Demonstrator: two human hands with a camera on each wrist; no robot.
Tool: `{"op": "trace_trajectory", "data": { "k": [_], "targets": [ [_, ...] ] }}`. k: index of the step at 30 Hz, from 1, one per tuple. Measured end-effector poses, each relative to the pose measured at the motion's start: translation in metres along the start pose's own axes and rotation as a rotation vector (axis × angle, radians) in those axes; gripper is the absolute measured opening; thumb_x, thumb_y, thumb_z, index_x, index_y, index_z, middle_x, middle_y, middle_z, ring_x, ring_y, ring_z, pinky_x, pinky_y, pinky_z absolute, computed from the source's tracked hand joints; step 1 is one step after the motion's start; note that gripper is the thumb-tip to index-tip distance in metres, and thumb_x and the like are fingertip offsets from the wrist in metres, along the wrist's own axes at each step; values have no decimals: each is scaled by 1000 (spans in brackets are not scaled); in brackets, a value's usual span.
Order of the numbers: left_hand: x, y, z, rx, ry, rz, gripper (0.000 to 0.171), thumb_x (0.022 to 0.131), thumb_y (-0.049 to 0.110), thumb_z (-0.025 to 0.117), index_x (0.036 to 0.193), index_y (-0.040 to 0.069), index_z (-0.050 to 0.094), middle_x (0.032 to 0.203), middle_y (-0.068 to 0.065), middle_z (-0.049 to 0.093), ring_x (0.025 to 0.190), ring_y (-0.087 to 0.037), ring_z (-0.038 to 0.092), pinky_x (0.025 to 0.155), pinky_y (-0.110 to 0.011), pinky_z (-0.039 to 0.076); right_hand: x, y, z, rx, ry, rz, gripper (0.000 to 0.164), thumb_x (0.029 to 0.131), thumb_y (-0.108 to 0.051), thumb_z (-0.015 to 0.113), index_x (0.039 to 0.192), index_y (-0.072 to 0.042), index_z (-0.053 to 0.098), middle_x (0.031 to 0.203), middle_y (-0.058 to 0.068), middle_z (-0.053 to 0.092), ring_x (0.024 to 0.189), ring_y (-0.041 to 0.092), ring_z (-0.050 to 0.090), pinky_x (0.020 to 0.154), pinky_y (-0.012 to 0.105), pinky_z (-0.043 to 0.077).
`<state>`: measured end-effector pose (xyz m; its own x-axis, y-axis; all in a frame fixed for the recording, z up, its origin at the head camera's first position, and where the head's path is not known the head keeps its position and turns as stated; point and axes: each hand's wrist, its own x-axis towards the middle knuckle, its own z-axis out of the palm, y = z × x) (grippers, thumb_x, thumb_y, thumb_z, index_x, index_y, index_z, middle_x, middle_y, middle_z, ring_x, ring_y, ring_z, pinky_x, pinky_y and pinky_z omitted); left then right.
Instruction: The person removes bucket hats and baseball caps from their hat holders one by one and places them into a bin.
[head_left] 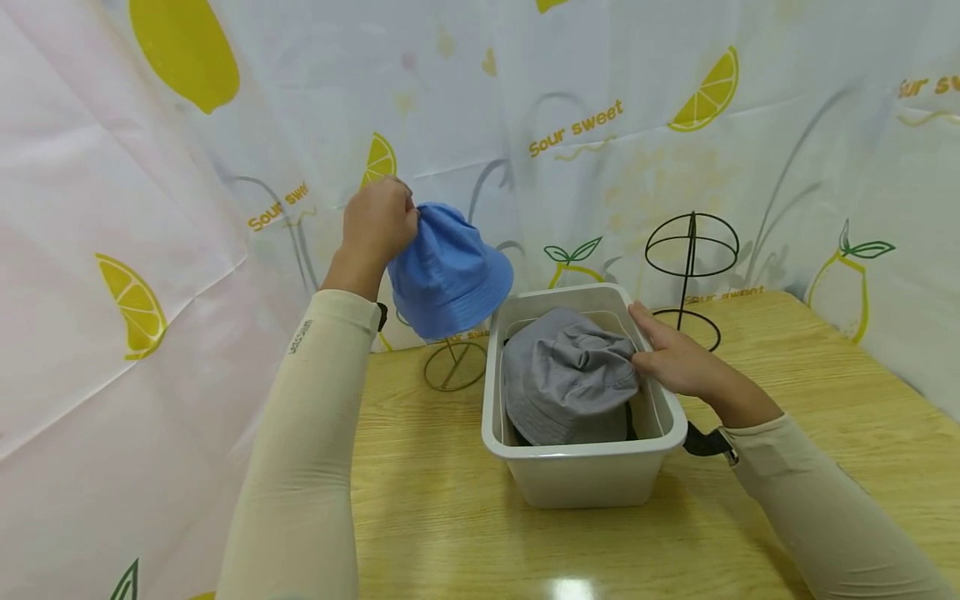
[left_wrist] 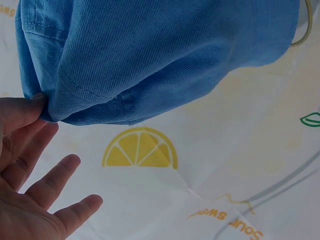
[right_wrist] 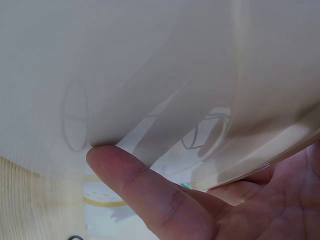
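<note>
My left hand (head_left: 381, 218) pinches the crown of a blue bucket hat (head_left: 453, 275) between thumb and fingers, its other fingers spread in the left wrist view. The hat hangs brim down and overlaps the top of a gold wire hat stand (head_left: 455, 367), so only the stand's lower part shows. With its thumb over the rim, my right hand (head_left: 678, 358) grips the right side of a white plastic bin (head_left: 585, 477). A finger (right_wrist: 135, 175) lies against the bin's outer wall in the right wrist view. Inside sits a crumpled grey bucket hat (head_left: 570, 375).
A bare black wire hat stand (head_left: 690, 275) stands at the back right, behind my right hand. The bin is on a light wooden table (head_left: 780, 375). Behind the table hangs a white curtain (head_left: 465, 100) printed with lemons.
</note>
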<state>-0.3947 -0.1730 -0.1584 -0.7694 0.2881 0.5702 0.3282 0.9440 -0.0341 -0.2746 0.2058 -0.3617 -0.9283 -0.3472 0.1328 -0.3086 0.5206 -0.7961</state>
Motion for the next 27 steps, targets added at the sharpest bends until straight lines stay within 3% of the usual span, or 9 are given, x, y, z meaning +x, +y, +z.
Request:
{"op": "trace_trajectory", "data": {
  "k": [12,21,27],
  "targets": [
    [4,17,-18,-123,34,3,26,97,14,60,86,-3,76,131,-9,70,125,-34,61,97,-51,53,1,2,0,-3,7,-7,84,99,-6,50,165,-3,-3,172,22,-11,156,50,-1,116,74,20],
    [5,29,-21,-200,77,-4,27,98,15,61,86,-4,76,130,-9,71,122,-33,64,92,-46,55,2,4,0,-4,6,-12,84,99,-6,50,165,-3,-3,172,23,-10,157,49,-1,117,74,19],
    [6,40,-26,-222,93,6,27,96,15,63,86,-4,78,127,-7,73,124,-31,64,100,-44,53,2,4,-1,0,3,-16,84,99,-5,49,165,-3,-3,172,23,-10,157,48,-2,118,73,17]
  ]
}}
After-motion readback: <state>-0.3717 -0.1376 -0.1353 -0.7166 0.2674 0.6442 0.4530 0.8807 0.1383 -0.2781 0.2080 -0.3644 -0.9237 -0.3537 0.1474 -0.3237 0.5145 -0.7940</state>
